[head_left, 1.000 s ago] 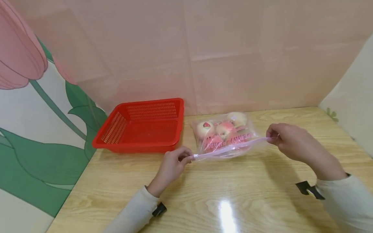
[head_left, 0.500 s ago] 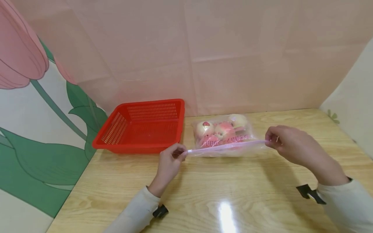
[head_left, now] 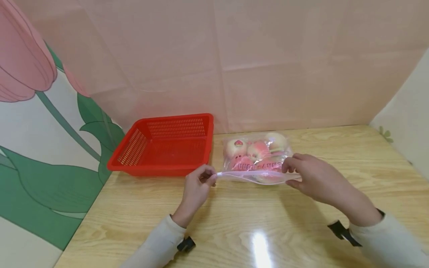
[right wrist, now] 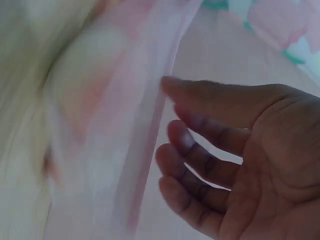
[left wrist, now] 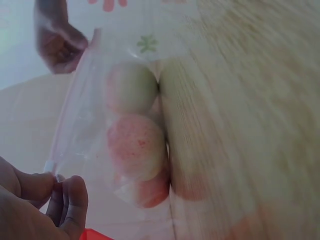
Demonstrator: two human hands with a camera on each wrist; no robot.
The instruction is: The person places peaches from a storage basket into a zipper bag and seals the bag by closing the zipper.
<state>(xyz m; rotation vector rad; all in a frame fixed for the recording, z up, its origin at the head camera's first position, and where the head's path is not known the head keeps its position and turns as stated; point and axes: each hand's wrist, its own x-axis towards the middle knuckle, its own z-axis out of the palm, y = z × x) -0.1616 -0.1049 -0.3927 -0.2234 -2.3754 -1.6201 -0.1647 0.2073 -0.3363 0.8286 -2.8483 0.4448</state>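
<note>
A clear zip bag [head_left: 248, 178] with a pink zip strip and pink lettering holds several pale and pink peaches [head_left: 257, 149]. It rests on the table right of the red basket. My left hand [head_left: 197, 186] pinches the left end of the strip, at the small white slider [left wrist: 49, 166]. My right hand [head_left: 318, 178] is at the right part of the bag's mouth, thumb and forefinger apart around the edge. In the right wrist view its thumb tip [right wrist: 170, 86] meets the strip and the other fingers are loosely bent. The front lip of the mouth bows outward.
A red plastic basket [head_left: 196, 169] with slotted walls stands close behind my left hand. A pink cloth backdrop [head_left: 261, 67] rises along the back of the wooden table [head_left: 234, 219]. A flower-printed panel [head_left: 67, 178] borders the left side.
My right hand has left the bag's right corner and moved left along the strip. My left hand drew slightly left and up, keeping its pinch. The strip, taut before, now bows.
</note>
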